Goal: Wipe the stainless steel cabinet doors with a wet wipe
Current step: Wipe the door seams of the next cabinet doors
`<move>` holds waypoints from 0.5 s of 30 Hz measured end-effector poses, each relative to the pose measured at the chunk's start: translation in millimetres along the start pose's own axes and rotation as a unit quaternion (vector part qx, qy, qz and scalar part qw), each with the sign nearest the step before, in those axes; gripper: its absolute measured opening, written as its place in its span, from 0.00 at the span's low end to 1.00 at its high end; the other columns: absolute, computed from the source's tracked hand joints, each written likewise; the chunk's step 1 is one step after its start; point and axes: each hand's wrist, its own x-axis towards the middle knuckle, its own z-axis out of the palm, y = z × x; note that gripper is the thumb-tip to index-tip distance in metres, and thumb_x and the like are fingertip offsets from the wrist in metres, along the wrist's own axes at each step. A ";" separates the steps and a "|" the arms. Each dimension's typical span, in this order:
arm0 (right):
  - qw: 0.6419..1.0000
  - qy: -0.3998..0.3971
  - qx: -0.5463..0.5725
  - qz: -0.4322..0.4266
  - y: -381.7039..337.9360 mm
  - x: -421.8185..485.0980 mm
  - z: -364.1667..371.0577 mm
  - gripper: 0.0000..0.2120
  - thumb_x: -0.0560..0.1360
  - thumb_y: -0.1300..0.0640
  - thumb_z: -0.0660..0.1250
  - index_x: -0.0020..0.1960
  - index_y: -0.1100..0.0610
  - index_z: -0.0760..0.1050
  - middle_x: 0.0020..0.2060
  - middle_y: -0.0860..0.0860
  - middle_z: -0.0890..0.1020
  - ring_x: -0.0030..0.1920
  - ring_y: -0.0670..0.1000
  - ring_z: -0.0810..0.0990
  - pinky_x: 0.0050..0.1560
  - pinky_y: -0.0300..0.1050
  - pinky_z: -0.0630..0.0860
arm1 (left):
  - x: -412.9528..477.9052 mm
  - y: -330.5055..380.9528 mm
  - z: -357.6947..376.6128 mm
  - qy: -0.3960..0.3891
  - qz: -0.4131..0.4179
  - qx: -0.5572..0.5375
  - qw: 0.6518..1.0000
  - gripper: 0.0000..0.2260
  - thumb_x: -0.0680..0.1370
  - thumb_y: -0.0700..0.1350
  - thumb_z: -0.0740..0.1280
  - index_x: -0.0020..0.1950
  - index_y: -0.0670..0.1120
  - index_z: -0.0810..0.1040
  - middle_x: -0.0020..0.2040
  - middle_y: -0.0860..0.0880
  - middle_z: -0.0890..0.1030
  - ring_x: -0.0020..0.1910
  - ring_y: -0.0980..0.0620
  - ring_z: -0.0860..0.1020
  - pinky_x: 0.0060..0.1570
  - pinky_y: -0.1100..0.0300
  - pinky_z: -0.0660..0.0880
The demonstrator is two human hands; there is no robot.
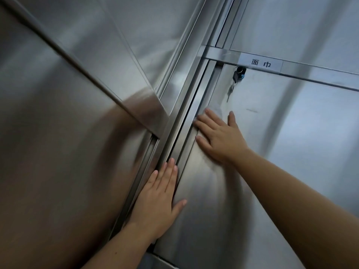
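Observation:
A stainless steel cabinet door [291,152] fills the right of the head view, close up and tilted. My right hand [217,136] lies flat on it near its left edge, fingers straight and spread. My left hand [157,202] presses flat lower down, fingers along the door's left edge and the vertical frame strip [180,121], thumb out on the door. No wet wipe shows in either hand; anything under the palms is hidden.
A key bunch [239,74] hangs from the lock at the door's top left. A white label [261,63] sits on the horizontal rail above. Another steel door [58,152] stands to the left, and upper doors [301,26] lie above the rail.

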 end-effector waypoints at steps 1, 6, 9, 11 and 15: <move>1.000 0.000 -0.003 0.010 -0.2 1.1 -0.5 0.26 0.79 0.42 0.44 0.75 0.48 0.54 0.75 0.46 0.57 0.75 0.47 0.45 0.69 0.62 0.37 | 0.0 0.6 -0.6 -0.001 -0.001 0.007 1.000 0.31 0.73 0.59 0.51 0.67 0.40 0.70 0.69 0.40 0.69 0.66 0.44 0.70 0.65 0.57 0.52; 0.999 0.020 0.000 -0.031 -31.3 -31.2 4.9 0.29 0.76 0.43 0.46 0.70 0.54 0.67 0.69 0.51 0.70 0.74 0.53 0.58 0.69 0.66 0.49 | -0.5 1.8 -1.3 0.004 -0.006 0.004 1.000 0.31 0.73 0.59 0.51 0.67 0.39 0.71 0.68 0.40 0.69 0.65 0.44 0.71 0.65 0.57 0.52; 0.996 0.038 0.018 -0.084 -57.5 -60.2 14.5 0.26 0.73 0.45 0.52 0.63 0.56 0.76 0.62 0.52 0.77 0.69 0.56 0.68 0.68 0.63 0.56 | -1.9 1.2 -0.9 -0.003 -0.002 0.008 1.000 0.32 0.73 0.59 0.51 0.66 0.39 0.72 0.68 0.40 0.70 0.65 0.44 0.71 0.65 0.56 0.56; 0.992 0.035 0.021 -0.121 -60.5 -68.5 17.0 0.24 0.73 0.45 0.53 0.61 0.55 0.77 0.61 0.52 0.78 0.68 0.55 0.69 0.66 0.59 0.54 | -2.6 1.0 0.0 -0.005 0.000 0.017 1.000 0.32 0.73 0.60 0.51 0.66 0.39 0.72 0.68 0.40 0.70 0.65 0.44 0.71 0.65 0.56 0.55; 0.989 0.034 -0.023 -0.145 -37.7 -50.4 7.7 0.24 0.74 0.46 0.52 0.61 0.54 0.78 0.59 0.51 0.80 0.66 0.54 0.72 0.65 0.57 0.56 | -0.4 -0.7 2.6 0.014 0.001 0.032 0.999 0.32 0.73 0.60 0.51 0.66 0.39 0.73 0.68 0.40 0.70 0.65 0.44 0.71 0.66 0.58 0.51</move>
